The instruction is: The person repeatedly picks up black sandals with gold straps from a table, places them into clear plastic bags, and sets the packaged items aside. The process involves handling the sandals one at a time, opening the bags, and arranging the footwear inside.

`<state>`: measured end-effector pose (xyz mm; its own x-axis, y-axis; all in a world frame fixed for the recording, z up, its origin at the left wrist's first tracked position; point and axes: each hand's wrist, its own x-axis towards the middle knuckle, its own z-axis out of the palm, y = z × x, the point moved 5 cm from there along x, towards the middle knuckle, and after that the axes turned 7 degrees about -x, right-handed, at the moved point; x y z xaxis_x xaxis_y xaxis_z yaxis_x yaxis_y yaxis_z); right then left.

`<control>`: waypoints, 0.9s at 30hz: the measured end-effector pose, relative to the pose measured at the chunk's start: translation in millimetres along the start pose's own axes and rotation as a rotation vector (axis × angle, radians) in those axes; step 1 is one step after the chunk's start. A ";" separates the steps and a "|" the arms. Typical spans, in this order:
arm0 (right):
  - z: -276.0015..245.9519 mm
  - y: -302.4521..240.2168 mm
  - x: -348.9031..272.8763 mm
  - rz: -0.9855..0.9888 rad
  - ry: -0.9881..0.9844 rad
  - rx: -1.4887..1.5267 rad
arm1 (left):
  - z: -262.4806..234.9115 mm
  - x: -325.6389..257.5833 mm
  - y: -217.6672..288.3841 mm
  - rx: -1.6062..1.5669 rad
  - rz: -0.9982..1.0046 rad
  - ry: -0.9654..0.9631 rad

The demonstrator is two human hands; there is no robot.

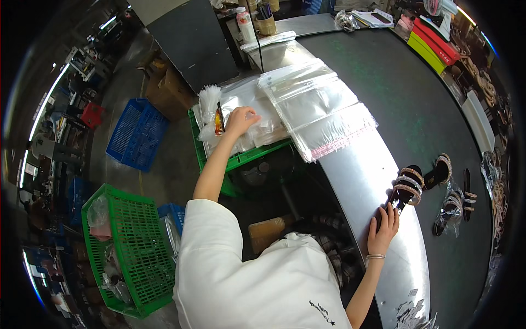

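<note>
My left hand (243,120) is over a green crate of clear plastic bags, its fingers curled into a pinch. Something small and see-through shows at the fingertips; I cannot make out what. Beside it, a bundle of thin white plastic strands (209,104) and a small orange-and-black packet (219,122) lie on the bags. On the metal counter edge, my right hand (384,222) grips the heel end of a black sandal (406,189) with glittering straps. A small shiny patch shows by its fingertips. Another sandal (438,171) lies just beyond.
A stack of clear bags (318,107) overlaps the metal counter. More sandals (450,211), some in plastic, lie on the dark belt (378,71). Small silver pieces (411,312) are at the near edge. Left on the floor stand a green basket (134,241) and a blue crate (137,134).
</note>
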<state>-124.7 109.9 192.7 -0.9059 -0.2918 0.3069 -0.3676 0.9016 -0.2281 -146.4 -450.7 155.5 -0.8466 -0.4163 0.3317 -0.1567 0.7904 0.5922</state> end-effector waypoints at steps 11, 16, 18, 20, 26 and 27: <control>-2.2 1.7 -6.2 0.056 0.048 0.031 | -3.1 17.1 -28.7 -0.144 -0.140 0.136; -5.7 0.8 -18.1 0.087 0.058 -0.009 | -21.6 25.6 -66.7 -0.320 -0.189 0.361; -9.6 1.4 -22.0 0.103 0.040 -0.021 | -42.7 23.3 -83.7 -0.688 -0.194 0.631; -19.8 3.2 -25.2 0.163 0.073 -0.001 | -56.2 30.2 -42.9 -1.129 -0.215 0.817; -70.0 -76.2 44.5 -0.083 0.265 0.486 | -17.6 -4.0 188.1 -1.502 -0.175 0.116; -78.2 -93.0 60.5 -0.118 0.258 0.581 | 4.7 -16.5 216.7 -1.569 -0.242 -0.037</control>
<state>-128.9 33.4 304.8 -0.7997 -0.2267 0.5560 -0.5808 0.5271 -0.6204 -168.7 -270.5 275.0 -0.8956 -0.4289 0.1181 0.3549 -0.5288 0.7710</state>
